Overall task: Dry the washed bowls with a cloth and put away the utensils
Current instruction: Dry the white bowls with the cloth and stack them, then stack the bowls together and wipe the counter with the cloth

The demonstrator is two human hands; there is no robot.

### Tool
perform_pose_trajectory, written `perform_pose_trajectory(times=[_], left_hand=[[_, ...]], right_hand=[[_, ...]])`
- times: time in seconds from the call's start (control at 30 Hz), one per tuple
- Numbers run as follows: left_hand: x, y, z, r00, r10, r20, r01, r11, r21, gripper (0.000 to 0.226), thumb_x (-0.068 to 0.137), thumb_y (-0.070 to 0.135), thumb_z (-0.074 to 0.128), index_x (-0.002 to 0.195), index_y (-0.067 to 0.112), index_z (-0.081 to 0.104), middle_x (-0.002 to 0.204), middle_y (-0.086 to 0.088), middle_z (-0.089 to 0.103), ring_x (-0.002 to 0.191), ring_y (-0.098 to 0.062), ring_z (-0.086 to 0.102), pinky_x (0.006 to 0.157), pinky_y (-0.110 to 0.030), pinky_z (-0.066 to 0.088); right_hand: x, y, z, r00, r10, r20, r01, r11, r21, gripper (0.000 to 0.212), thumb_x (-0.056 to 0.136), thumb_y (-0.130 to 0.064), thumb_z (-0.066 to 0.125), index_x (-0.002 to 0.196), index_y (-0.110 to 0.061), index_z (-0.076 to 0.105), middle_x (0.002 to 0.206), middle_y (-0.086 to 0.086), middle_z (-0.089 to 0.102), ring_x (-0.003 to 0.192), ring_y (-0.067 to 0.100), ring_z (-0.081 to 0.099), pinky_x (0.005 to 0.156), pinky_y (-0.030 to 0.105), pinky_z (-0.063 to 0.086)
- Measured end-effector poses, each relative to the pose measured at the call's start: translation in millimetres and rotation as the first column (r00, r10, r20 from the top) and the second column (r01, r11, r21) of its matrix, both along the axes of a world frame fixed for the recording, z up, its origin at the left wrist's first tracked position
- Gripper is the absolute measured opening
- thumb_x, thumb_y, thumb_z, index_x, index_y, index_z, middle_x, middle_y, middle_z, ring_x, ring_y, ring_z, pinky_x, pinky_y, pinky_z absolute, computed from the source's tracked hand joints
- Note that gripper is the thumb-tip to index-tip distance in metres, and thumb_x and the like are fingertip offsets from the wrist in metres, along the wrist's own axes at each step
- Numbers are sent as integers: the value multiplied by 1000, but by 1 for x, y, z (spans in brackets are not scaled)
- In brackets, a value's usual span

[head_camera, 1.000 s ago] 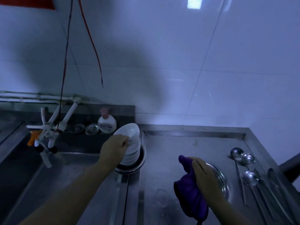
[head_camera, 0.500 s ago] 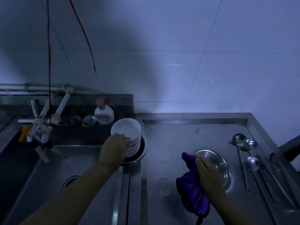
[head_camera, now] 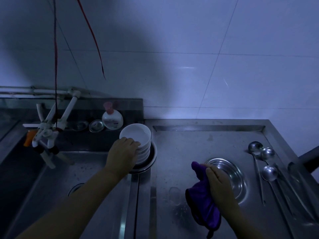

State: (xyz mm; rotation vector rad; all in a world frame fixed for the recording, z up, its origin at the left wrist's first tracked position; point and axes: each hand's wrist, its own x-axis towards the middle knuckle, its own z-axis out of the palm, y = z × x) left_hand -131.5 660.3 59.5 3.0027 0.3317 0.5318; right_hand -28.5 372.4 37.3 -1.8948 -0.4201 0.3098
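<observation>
A white tiled wall (head_camera: 189, 57) backs a stainless steel tabletop (head_camera: 198, 145), with a sink basin (head_camera: 51, 178) sunk into its left part. White pipework with taps (head_camera: 50, 133) reaches over the basin's far left corner, and two red cords (head_camera: 55, 57) hang down in front of the wall.

A stack of white bowls (head_camera: 138, 144) stands in a round metal dish (head_camera: 151, 161) at the basin's right edge. The left hand (head_camera: 123, 155) rests against the near side of the stack, its fingers (head_camera: 133, 142) curled over the rim of the top bowl and gripping it.

A shallow steel plate (head_camera: 233, 180) lies on the tabletop to the right. The right hand (head_camera: 219, 185) hovers at its near left edge, fingers closed around a bunched purple cloth (head_camera: 202, 200) that hangs below the palm.

Along the right side lie several steel ladles (head_camera: 269, 171), handles pointing toward the viewer. A soap bottle (head_camera: 112, 119) with a pink cap stands behind the bowls, beside two small metal lids (head_camera: 96, 125).
</observation>
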Motion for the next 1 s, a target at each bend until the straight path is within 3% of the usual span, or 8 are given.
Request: perform_pose_trajectory(times=[0.1, 0.33, 0.5, 0.6, 0.73, 0.8, 0.87, 1.0], left_hand=[[-1, -2, 1, 1000, 14, -1, -14, 1000, 28, 23, 76, 16, 51, 86, 8, 70, 72, -8, 64, 65, -29, 60, 57, -36, 49], [-6, -12, 4, 996, 77, 39, -79, 996, 50, 26, 64, 4, 72, 90, 4, 71, 78, -11, 66, 70, -33, 62, 63, -39, 50], [-9, -47, 13, 991, 58, 117, -54, 998, -42, 31, 65, 6, 73, 95, 8, 70, 86, -7, 66, 79, -30, 63, 70, -39, 50], [-9, -88, 12, 996, -26, 83, 39, 986, -159, 31, 75, 21, 72, 106, 16, 68, 96, -1, 67, 88, -20, 62, 79, -30, 44], [1, -155, -1, 982, -131, -133, 33, 821, -570, 62, 77, 49, 64, 134, 31, 45, 119, 17, 47, 111, -4, 43, 90, -17, 32], [10, -180, 1, 982, -147, -122, -4, 620, -785, 67, 71, 48, 68, 130, 37, 40, 114, 25, 43, 109, 0, 46, 90, -16, 42], [20, -193, 4, 992, -94, -89, -33, 478, -878, 54, 72, 38, 72, 119, 39, 44, 106, 22, 55, 100, -1, 57, 84, -21, 52], [31, -197, 10, 989, -44, -139, -100, 488, -867, 28, 77, 31, 71, 98, 35, 52, 88, 13, 62, 82, -1, 61, 73, -20, 53]], right_hand=[[-1, 0, -1, 1000, 6, -6, -6, 1000, 7, 33, 99, 0, 39, 98, -23, 63, 93, -2, 69, 88, 11, 64, 78, 24, 50], [0, -7, 0, 1000, 6, -30, -5, 1000, 27, 37, 99, 0, 40, 95, -27, 64, 91, -4, 69, 82, 3, 64, 75, 19, 50], [2, -11, 2, 999, 27, -37, -27, 1000, 2, 31, 99, -1, 38, 103, -17, 64, 90, -6, 68, 82, 5, 64, 73, 16, 50], [1, -11, 10, 997, 26, -73, -25, 1000, 10, 31, 100, -4, 39, 101, -26, 62, 93, -5, 67, 82, 3, 63, 72, 14, 49], [-2, -7, 25, 990, 69, -125, -55, 992, 112, 27, 99, -12, 45, 103, -35, 58, 106, -5, 62, 85, 4, 61, 71, 17, 52], [-4, -7, 32, 982, 84, -170, -44, 973, 226, 33, 95, -10, 53, 106, -40, 61, 111, -11, 61, 94, 7, 61, 77, 26, 55], [-3, -12, 37, 970, 118, -211, -45, 945, 324, 40, 90, -9, 60, 113, -42, 61, 116, -9, 60, 103, 12, 60, 84, 33, 55], [14, -32, 47, 874, 198, -443, 4, 911, 413, 61, 73, -19, 72, 129, -31, 50, 122, 2, 59, 111, 21, 59, 93, 42, 52]])
